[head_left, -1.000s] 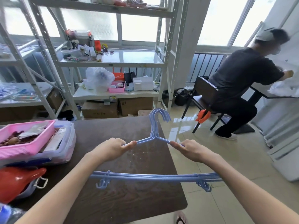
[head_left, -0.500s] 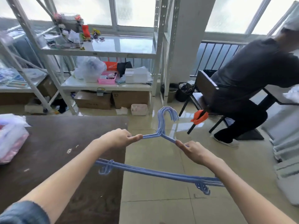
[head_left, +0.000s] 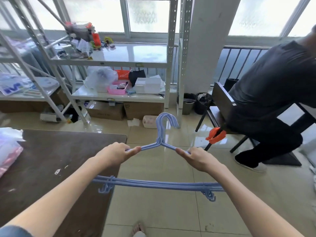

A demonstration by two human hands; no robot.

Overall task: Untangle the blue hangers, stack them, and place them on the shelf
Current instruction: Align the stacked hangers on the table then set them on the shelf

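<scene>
A stack of blue hangers [head_left: 160,183] hangs level in the air over the tiled floor, hooks pointing away from me. My left hand [head_left: 114,153] grips the left shoulder of the stack near the neck. My right hand [head_left: 196,159] grips the right shoulder the same way. The bottom bars run between my forearms, with small clips hanging at both ends. The white metal shelf [head_left: 133,63] stands ahead, its middle board bare on the right half.
A dark brown table [head_left: 51,159] lies to my left with plastic bags on its far left. A person in dark clothes [head_left: 273,103] sits on a chair at the right. Cardboard boxes [head_left: 142,110] and bins sit under the shelf.
I have stepped off the table toward the shelf with the hangers held in both hands. The table has slid left and the shelf looks nearer. The hangers now hang level.
</scene>
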